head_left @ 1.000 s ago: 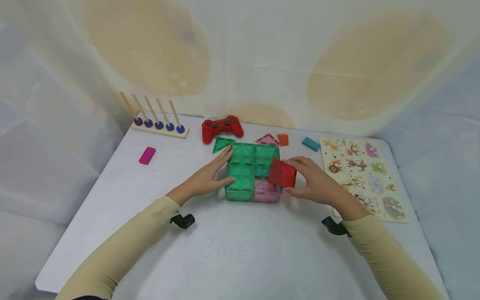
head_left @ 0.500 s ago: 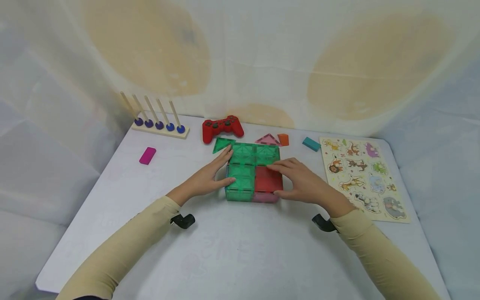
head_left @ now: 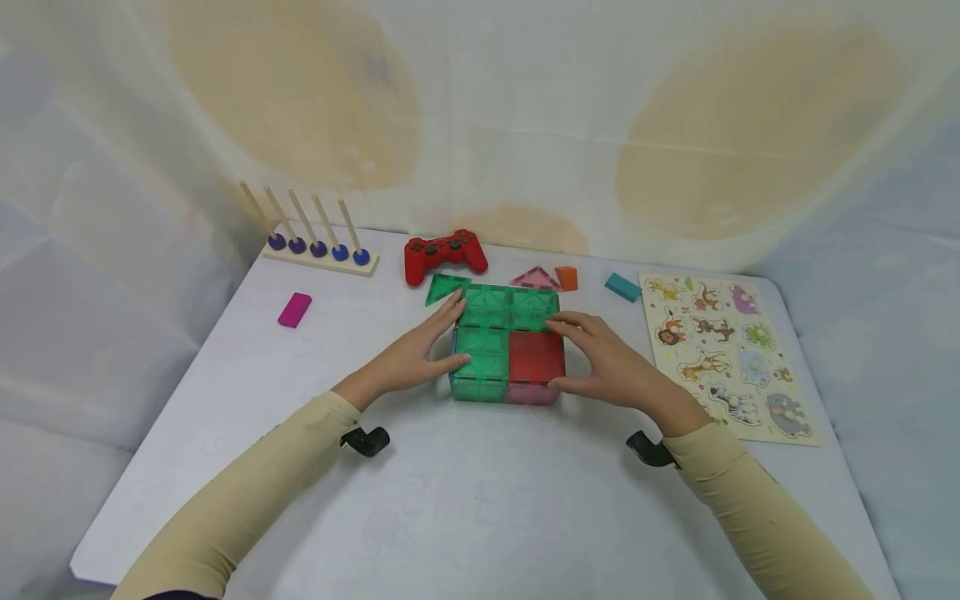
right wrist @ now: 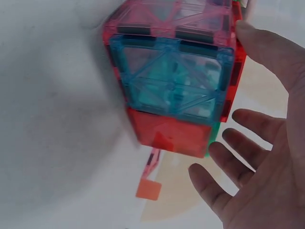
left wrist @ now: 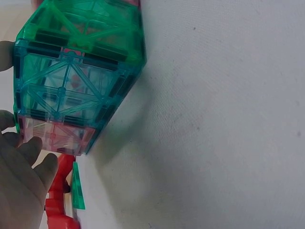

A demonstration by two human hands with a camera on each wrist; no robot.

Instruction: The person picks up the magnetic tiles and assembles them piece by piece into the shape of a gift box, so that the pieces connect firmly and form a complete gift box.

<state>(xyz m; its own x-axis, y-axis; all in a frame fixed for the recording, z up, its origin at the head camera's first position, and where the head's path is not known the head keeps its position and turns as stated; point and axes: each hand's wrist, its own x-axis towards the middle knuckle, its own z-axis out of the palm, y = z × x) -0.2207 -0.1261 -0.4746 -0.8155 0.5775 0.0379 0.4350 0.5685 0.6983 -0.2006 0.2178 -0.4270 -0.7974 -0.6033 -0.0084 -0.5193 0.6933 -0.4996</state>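
Note:
A low box of see-through magnetic tiles stands mid-table. Three green tiles (head_left: 482, 353) and one red tile (head_left: 537, 357) make up its top, the red one at the near right. Its sides show a blue tile (left wrist: 62, 88) in the left wrist view, and a pink tile (right wrist: 174, 19), a blue tile (right wrist: 174, 81) and a red side tile (right wrist: 171, 133) in the right wrist view. My left hand (head_left: 407, 357) rests its outstretched fingertips and thumb against the left side. Beside the right edge, my right hand (head_left: 617, 365) has loosely spread fingers, its thumb at the near corner.
Behind the box lie a red game controller (head_left: 446, 257), a green triangle tile (head_left: 444, 289), a pink triangle tile (head_left: 537, 278) and an orange block (head_left: 567, 278). A peg stand (head_left: 321, 259), magenta block (head_left: 295, 309), teal block (head_left: 622, 287) and animal puzzle board (head_left: 723, 358) surround them.
My right hand has brought the red tile leftward and laid it flat on the box's near right top, then loosened its fingers from it. My left hand has stayed in place.

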